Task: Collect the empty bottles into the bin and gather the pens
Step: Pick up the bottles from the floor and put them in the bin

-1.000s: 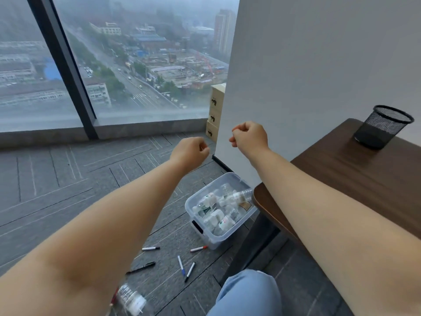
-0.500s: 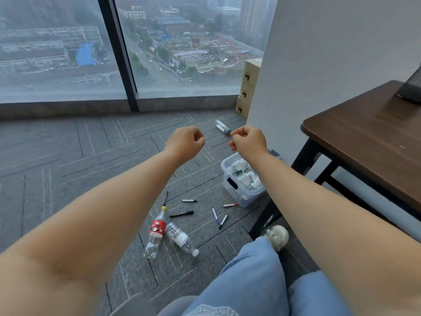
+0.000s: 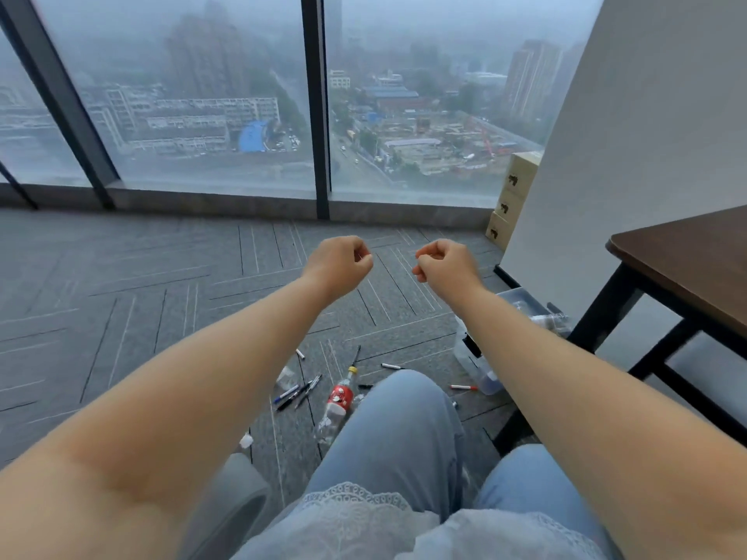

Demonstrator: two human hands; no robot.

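Observation:
My left hand (image 3: 340, 263) and my right hand (image 3: 444, 263) are held out in front of me as loose fists, holding nothing, high above the floor. Below them on the grey carpet lies an empty bottle with a red label and yellow cap (image 3: 338, 400). Several pens lie around it: a cluster (image 3: 298, 392) to its left, a red-capped pen (image 3: 463, 387) and a black-tipped one (image 3: 392, 366) to its right. The clear plastic bin (image 3: 477, 363) holding bottles stands at the right, mostly hidden behind my right forearm.
A dark wooden table (image 3: 687, 260) with black legs stands at the right by a white wall. Stacked cardboard boxes (image 3: 512, 200) sit by the window. My knees in light jeans (image 3: 398, 430) fill the lower middle. A small white cap (image 3: 245, 440) lies on the carpet.
The view has swung left and lifted. My fists have moved slightly apart. The bin has slid behind my right forearm, and the bottle and pens now lie near my knee.

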